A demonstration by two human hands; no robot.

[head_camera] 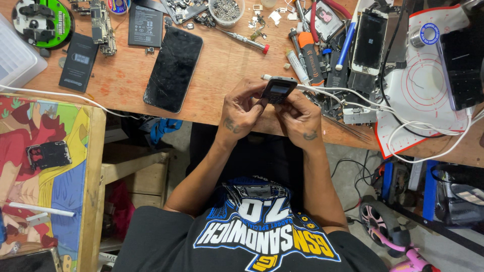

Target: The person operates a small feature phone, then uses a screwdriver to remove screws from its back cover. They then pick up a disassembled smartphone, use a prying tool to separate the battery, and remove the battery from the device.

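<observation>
Right now, at frame centre above the scuffed wooden workbench (222, 65), your left hand (241, 112) and right hand (301, 118) both grip the small black keypad phone (278, 90) on its white cable (343, 95), fingers clenched, so steady thumb pressure seems needed.

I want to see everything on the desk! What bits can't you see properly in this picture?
All in the head view:
- Small dark keypad phone: its lower part is hidden by the left hand and right hand.
- Clear plastic cup of tiny metal parts: cut off by the top edge, parts too small to tell.
- Dark phone on the far right: cut off by the right edge.
</observation>
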